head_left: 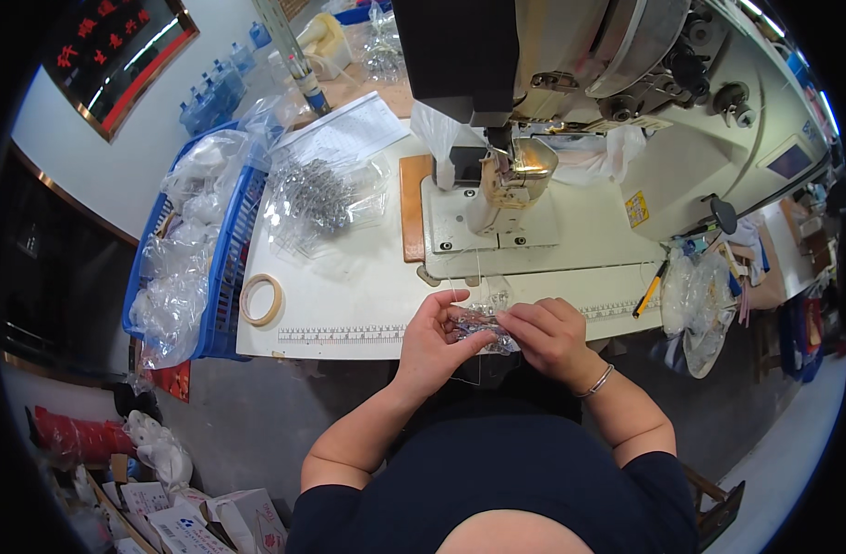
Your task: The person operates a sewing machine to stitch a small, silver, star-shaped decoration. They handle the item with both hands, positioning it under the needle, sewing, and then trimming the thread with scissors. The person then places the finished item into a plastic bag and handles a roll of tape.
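Item: small clear plastic packet [479, 325], contents indistinct, pinched between my left hand [434, 340] and right hand [550, 334] at the near edge of the white table [349, 295]. Both grips narrow, fingers partly covering it. Behind: sewing machine [570, 111], top cut off. Left: tape roll [261, 299], blue basket [222, 268] of clear bags.

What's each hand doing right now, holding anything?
Left hand: closed on the small clear plastic packet.
Right hand: fingers pinching the same packet.
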Tool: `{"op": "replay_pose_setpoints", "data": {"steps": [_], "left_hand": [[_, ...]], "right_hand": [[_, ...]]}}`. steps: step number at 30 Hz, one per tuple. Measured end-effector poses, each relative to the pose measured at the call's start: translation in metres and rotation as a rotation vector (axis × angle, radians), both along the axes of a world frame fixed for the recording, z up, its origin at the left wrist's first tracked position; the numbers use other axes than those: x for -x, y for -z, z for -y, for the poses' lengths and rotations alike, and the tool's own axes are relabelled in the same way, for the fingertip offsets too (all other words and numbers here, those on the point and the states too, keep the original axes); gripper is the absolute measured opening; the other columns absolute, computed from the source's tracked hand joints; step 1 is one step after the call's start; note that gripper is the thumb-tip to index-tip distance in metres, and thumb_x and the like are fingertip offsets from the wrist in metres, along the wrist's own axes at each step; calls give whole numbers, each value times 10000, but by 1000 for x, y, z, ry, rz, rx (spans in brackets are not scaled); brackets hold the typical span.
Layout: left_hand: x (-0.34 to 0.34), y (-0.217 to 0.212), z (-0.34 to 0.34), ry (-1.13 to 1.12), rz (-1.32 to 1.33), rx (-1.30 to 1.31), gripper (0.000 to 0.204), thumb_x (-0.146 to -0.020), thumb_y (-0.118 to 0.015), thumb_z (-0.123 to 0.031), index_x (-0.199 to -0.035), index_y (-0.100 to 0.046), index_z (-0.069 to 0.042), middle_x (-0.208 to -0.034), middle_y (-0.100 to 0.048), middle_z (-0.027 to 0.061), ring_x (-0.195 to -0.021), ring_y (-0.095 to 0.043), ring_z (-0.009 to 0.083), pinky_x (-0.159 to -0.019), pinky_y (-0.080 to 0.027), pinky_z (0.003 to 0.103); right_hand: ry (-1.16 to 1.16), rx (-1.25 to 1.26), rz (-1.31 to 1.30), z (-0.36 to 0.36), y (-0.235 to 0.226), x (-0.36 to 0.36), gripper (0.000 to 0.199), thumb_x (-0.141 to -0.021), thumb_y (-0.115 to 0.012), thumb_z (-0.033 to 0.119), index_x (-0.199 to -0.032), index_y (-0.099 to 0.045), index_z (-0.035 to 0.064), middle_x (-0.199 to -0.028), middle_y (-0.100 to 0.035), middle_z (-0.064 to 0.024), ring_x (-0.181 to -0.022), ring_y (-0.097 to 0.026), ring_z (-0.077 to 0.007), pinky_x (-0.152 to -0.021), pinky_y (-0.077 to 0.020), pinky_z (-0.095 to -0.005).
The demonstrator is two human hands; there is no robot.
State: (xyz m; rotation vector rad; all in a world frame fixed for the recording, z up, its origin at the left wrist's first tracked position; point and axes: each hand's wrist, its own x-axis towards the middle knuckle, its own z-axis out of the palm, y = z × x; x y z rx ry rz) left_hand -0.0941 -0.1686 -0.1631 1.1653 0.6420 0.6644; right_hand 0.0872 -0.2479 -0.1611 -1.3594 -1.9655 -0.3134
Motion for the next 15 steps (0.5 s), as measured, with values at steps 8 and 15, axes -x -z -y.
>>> {"op": "replay_pose_setpoints", "data": {"steps": [8,15], "left_hand": [[24,13,-10,117,164,326,495,-747,-656,94,-1202,-473,24,-937,-583,72,-829,-617,139,-742,-521,243],[51,22,-19,-32,347,163,283,-850,-569,57,-1107,-504,-40,-1030,-602,103,-950,-633,212,-805,-530,307]], "right_hand": [[493,254,-331,-1,28,-50,289,-733,-702,102,-1008,-627,54,-933,-608,-118,-855,-595,-302,-744,-487,-371],[171,258,-433,-11,19,-18,287,-751,-650,50,-1035,-613,33,-1126,-567,-145,-1026,-551,-332,-883,-438,-385]]}}
